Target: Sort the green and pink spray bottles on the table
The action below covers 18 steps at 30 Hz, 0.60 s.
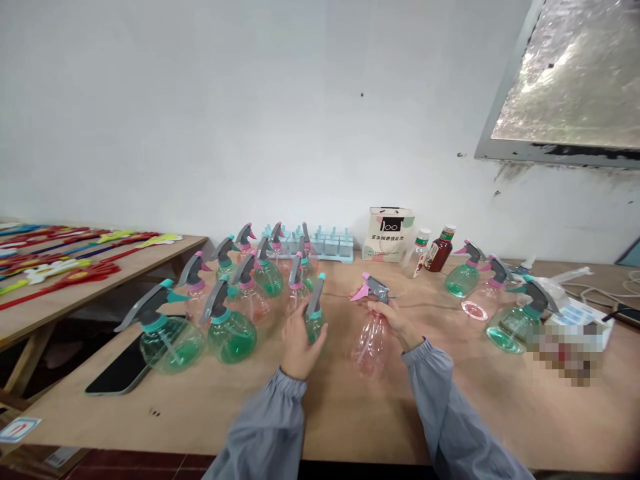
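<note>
My left hand (pixel 300 341) is wrapped round a green spray bottle (pixel 314 321) with a grey and teal head, standing at the front of a group of green and pink spray bottles. To its right, my right hand (pixel 397 321) grips a clear pink spray bottle (pixel 370 347) at the neck, just under its grey and pink trigger head. That bottle is upright over the brown table (pixel 350 427). More bottles stand at the left, among them a large green one (pixel 173 343) and another green one (pixel 233 337).
A black phone (pixel 120 367) lies at the left. Behind stand a light blue mould tray (pixel 345 247), a paper bag (pixel 387 235) and a dark red bottle (pixel 440 250). Spray bottles (pixel 515 327) and a white box (pixel 580 317) are at the right.
</note>
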Motion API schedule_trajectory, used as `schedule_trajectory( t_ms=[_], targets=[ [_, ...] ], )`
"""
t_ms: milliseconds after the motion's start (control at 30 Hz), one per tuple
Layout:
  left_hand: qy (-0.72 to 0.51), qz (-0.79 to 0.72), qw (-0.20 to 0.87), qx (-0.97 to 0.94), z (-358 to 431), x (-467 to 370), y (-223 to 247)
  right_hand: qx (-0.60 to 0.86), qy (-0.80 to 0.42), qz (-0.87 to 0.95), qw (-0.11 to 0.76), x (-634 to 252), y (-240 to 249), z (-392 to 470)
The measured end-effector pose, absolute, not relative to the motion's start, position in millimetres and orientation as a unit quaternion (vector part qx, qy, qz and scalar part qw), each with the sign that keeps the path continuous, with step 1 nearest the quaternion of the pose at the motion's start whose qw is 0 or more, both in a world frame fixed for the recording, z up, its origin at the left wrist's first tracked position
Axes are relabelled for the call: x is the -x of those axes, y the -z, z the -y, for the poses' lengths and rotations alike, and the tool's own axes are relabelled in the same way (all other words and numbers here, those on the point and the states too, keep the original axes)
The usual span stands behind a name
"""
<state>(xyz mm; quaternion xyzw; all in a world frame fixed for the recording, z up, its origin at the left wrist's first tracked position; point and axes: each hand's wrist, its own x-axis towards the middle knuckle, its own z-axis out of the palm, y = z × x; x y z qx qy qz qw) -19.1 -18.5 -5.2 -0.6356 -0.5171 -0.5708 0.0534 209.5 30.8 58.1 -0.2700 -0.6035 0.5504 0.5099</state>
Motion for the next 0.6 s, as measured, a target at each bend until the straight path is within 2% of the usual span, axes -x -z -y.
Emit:
schedule_trajectory(
  t_ms=[233, 400, 600],
  targets=[
    [0.596, 0.5, 0.064, 0.625, -34, 0, 16, 0.213, -0.621, 0.554, 0.512, -203, -51, -35],
    [0.579, 0.484, 0.061, 0.653, -36, -6, 36, 0.232, -0.623, 0.54, 0.517, -200, -48, -27],
    [0.577, 0.493, 0.047, 0.649, -36, -7, 38, 0.235, -0.626, 0.542, 0.509, -199, -42, -26]
  ],
)
